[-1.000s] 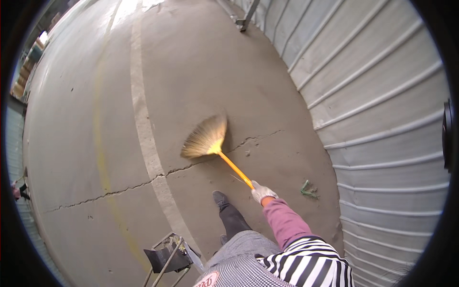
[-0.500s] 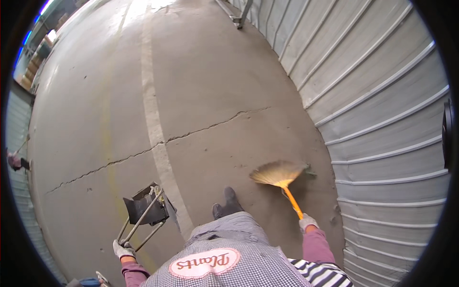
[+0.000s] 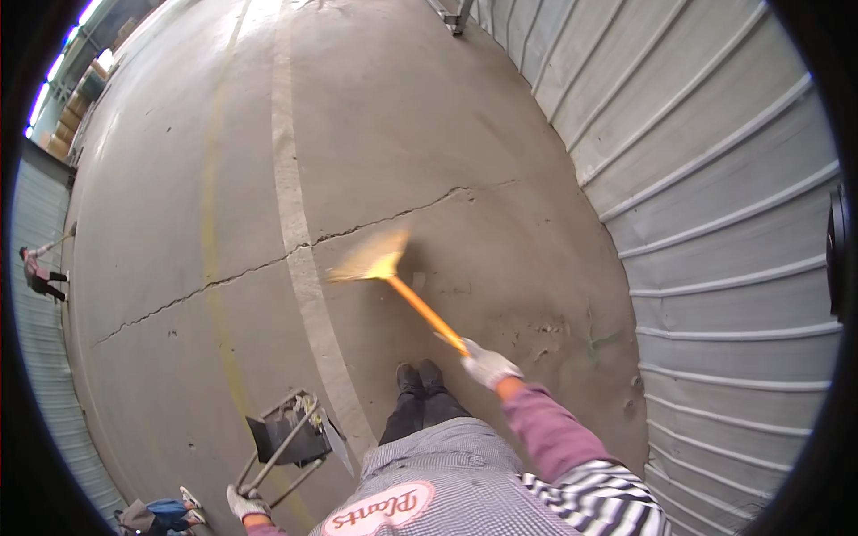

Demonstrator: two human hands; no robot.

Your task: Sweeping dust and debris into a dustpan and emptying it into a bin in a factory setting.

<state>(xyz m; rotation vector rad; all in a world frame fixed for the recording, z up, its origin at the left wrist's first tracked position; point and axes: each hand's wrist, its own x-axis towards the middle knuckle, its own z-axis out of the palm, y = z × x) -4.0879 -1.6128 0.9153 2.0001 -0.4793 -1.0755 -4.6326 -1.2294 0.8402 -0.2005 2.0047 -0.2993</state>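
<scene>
My right hand (image 3: 490, 364), in a pale work glove, is closed round the orange handle of a broom (image 3: 427, 311). The broom's fan-shaped straw head is blurred, above the floor or touching it beside the pale painted stripe; I cannot tell which. At lower left my gloved left hand (image 3: 248, 503) grips the metal tube handle of a black dustpan (image 3: 302, 439). Some scraps show inside the dustpan, but they are too small to name. Both of my dark shoes (image 3: 420, 376) stand between the dustpan and the broom.
A ribbed metal wall (image 3: 706, 259) runs along the right. Grit and a greenish scrap (image 3: 612, 339) lie near it. A long crack (image 3: 219, 284) crosses the concrete floor (image 3: 402, 107). One person (image 3: 43, 272) is at the far left, another (image 3: 161, 516) at lower left.
My right hand has swung the broom leftward and away from the wall, toward the pale stripe. The dustpan sits a little lower in view, still in my left hand. My feet are now side by side.
</scene>
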